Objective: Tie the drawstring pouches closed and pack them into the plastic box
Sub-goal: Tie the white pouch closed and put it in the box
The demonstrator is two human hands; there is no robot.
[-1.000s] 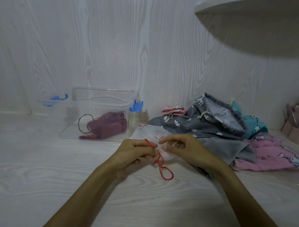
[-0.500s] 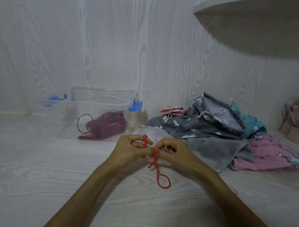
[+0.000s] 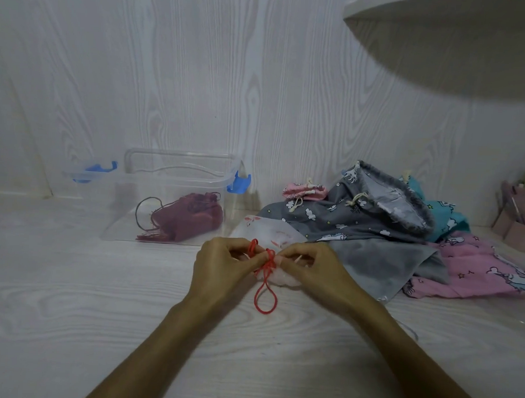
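Near the middle of the pale wood-grain table (image 3: 70, 310), the left hand (image 3: 219, 267) and the right hand (image 3: 315, 270) meet over a small white translucent drawstring pouch (image 3: 272, 229). Both hands have their fingers curled, pinching the pouch's thin red cord (image 3: 266, 260); a small loop of it stands up above the left fingers, and a longer loop lies on the table toward the near edge.

Toward the back edge, left of the hands, stands a clear plastic box with blue clip latches (image 3: 178, 180), open at the top. A dark red fabric pouch with a dark cord (image 3: 191, 218) lies inside it.

To the right, along the back edge, lies a heap of cloth pouches: a grey one with white animal print (image 3: 360, 215), a small pink one (image 3: 305, 191), a teal one (image 3: 447, 219) and a pink printed one (image 3: 475, 265) nearest the right edge.
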